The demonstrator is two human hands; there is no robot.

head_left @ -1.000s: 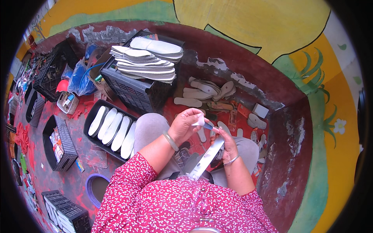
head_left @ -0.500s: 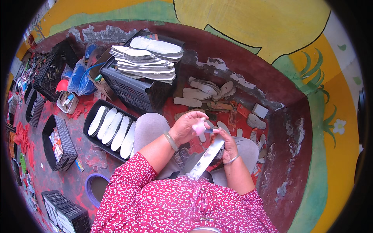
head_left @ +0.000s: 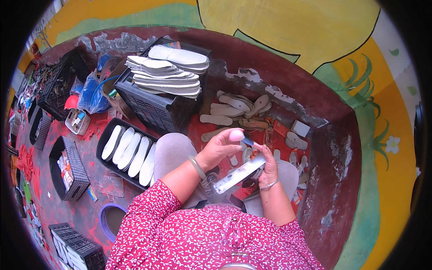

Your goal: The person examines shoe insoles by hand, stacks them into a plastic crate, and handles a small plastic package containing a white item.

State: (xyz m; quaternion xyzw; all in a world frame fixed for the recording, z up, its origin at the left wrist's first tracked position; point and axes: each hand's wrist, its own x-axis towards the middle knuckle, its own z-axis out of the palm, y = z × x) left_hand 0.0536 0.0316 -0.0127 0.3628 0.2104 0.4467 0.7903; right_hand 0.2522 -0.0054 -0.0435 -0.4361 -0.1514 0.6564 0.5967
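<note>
Above my lap, the fingers of my left hand [head_left: 218,146] are closed around a small rounded pink piece [head_left: 236,134]. A short dark blue piece [head_left: 247,141] sits between it and my right fingertips; whether the two are joined, I cannot tell. My right hand [head_left: 269,167] grips a long, flat, whitish strip [head_left: 238,174] with a shiny surface and a dark round spot. Its lower end slants toward my chest. The strip's upper end is partly hidden by my right fingers. Both hands are close together, thumbs and fingertips bent inward.
A black bin [head_left: 104,139] of white insoles stands left of my knee. Stacked insoles [head_left: 166,74] top a black crate [head_left: 155,108] ahead. Loose soles [head_left: 234,105] lie by the maroon wall [head_left: 288,72]. A patterned basket [head_left: 77,173] and a purple-rimmed tub [head_left: 104,222] are farther left.
The pink piece has risen in my left fingers, and the dark blue piece has moved up with it. The strip has tilted to a flatter slant, its lower end shifting left and up.
</note>
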